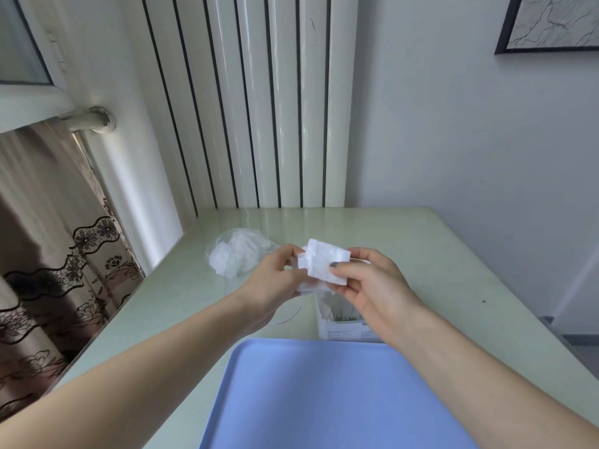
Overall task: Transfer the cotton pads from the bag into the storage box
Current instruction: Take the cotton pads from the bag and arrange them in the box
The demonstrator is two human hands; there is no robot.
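Nearest, blue tray (pixel 324 400); beyond, both hands' fingers (pixel 343 270) clamped on cotton pads (pixel 324 264) directly above storage box (pixel 340 322).

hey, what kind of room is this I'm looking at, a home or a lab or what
Most likely a room in a home. A patterned curtain hangs beside a window, a framed picture is on the wall, and a white radiator stands behind a pale green table, over which two hands hold cotton pads.
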